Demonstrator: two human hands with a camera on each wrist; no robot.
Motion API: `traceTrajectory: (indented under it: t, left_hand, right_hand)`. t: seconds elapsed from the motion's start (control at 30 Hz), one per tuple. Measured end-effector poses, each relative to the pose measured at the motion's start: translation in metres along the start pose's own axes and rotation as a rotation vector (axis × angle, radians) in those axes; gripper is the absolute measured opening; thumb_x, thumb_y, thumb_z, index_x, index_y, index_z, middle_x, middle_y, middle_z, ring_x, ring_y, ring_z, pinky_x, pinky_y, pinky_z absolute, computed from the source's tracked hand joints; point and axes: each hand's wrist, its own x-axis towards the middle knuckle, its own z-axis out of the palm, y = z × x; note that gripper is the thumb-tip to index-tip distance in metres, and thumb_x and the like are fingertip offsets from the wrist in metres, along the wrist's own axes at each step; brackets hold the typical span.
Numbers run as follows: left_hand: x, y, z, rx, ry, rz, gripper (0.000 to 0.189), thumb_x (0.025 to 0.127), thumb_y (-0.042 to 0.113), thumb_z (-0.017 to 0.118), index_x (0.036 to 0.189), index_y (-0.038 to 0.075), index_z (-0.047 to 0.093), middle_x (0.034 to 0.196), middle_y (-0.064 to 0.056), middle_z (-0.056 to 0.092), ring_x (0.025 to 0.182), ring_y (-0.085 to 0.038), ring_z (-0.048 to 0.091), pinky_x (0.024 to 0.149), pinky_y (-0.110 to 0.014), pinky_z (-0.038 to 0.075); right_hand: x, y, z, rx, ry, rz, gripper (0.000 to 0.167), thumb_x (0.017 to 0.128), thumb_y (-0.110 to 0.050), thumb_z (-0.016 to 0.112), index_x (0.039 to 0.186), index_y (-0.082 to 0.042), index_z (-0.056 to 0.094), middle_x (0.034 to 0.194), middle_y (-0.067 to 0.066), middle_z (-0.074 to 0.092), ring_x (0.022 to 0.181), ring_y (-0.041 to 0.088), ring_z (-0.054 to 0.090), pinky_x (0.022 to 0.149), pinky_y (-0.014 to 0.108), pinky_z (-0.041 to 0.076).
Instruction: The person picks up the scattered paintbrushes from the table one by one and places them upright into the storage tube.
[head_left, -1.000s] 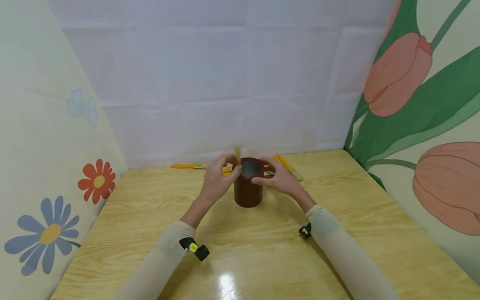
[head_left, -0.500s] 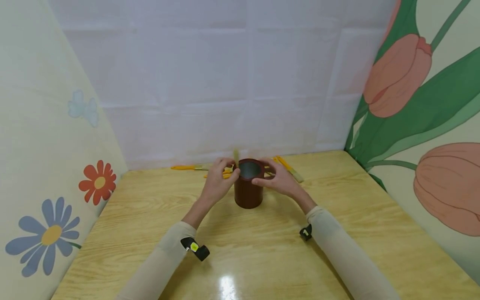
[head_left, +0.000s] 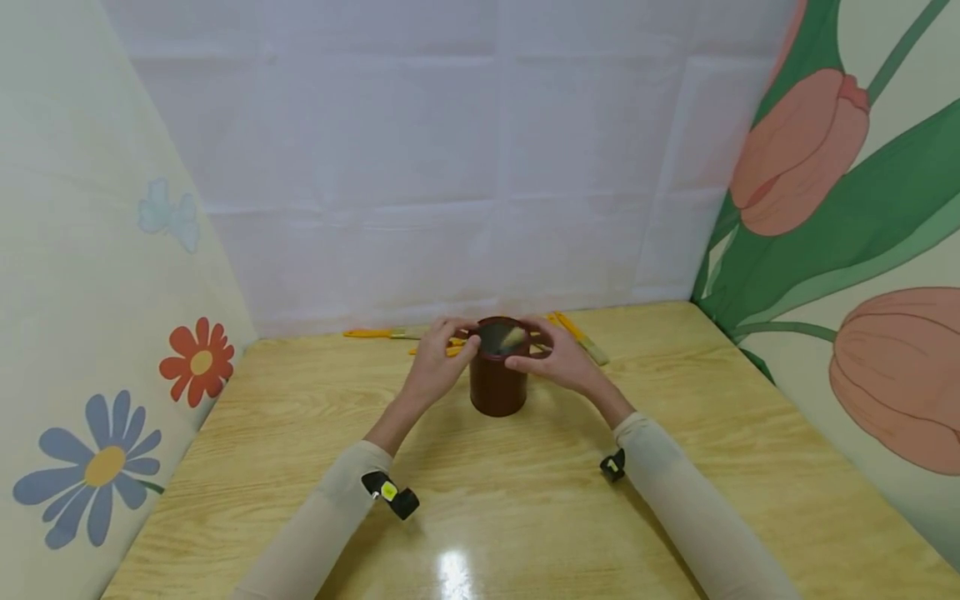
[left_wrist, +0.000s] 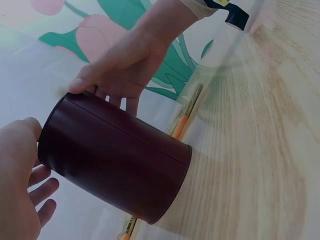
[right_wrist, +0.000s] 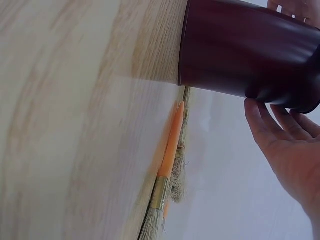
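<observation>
At nine o'clock of the dark red cup point(head_left: 498, 387), the left hand point(head_left: 437, 358) grips it. The cup stands upright on the table point(head_left: 498, 475), probably light, stiff, slightly slippery, best held near the top; its long axis is vertical, mouth upward. The right hand point(head_left: 559, 356) grips at three o'clock.

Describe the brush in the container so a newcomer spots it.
On the wooden table, a dark red container stands between the left hand and right hand. Inside its mouth is the brush, pale bristles showing; neighbouring brushes lie on the table.
</observation>
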Motion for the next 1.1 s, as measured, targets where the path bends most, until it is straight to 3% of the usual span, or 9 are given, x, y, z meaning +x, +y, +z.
traceTrajectory:
  t: [0.3,0.5,0.67,0.87,1.1]
  left_hand:
    - [-0.001,-0.012,0.001,-0.109,-0.054,-0.036,0.045,0.104,0.042,0.059,0.139,0.014,0.059,0.133,-0.003,0.053,0.115,-0.020,0.057,0.096,-0.050,0.048]
    - [0.000,-0.018,0.006,-0.247,-0.128,-0.046,0.052,0.103,0.032,0.063,0.149,0.012,0.047,0.144,-0.007,0.048,0.126,-0.027,0.053,0.103,-0.054,0.041]
    - [-0.001,-0.019,0.008,-0.303,-0.177,-0.070,0.060,0.103,0.023,0.064,0.154,0.008,0.037,0.152,-0.015,0.041,0.134,-0.036,0.045,0.105,-0.061,0.037]
    - [-0.006,-0.022,0.009,-0.369,-0.247,-0.147,0.069,0.103,0.030,0.063,0.160,0.024,0.026,0.159,-0.006,0.032,0.143,-0.031,0.037,0.108,-0.052,0.038]
    - [-0.010,-0.025,0.009,-0.386,-0.256,-0.132,0.069,0.101,0.039,0.066,0.158,0.033,0.028,0.157,0.002,0.035,0.143,-0.028,0.037,0.107,-0.054,0.039]
  right_hand:
    - [0.000,0.002,0.000,-0.007,0.002,-0.007,0.071,0.087,-0.034,0.084,0.148,-0.018,0.050,0.142,0.005,0.052,0.123,0.028,0.058,0.096,0.039,0.051]
    - [0.000,0.002,-0.001,-0.005,0.001,-0.009,0.067,0.089,-0.027,0.083,0.147,-0.018,0.051,0.141,0.005,0.053,0.120,0.027,0.060,0.096,0.040,0.051]
    - [-0.001,0.002,-0.001,-0.014,-0.016,-0.007,0.067,0.091,-0.029,0.081,0.150,-0.020,0.050,0.142,0.004,0.052,0.122,0.026,0.059,0.098,0.042,0.050]
    - [-0.003,0.000,-0.002,-0.048,-0.061,-0.001,0.074,0.092,-0.041,0.078,0.155,-0.023,0.044,0.147,0.000,0.049,0.127,0.025,0.056,0.099,0.042,0.049]
    - [-0.001,0.001,-0.008,-0.008,-0.161,-0.015,0.074,0.096,-0.036,0.073,0.159,-0.020,0.037,0.152,-0.001,0.044,0.131,0.026,0.052,0.100,0.043,0.048]
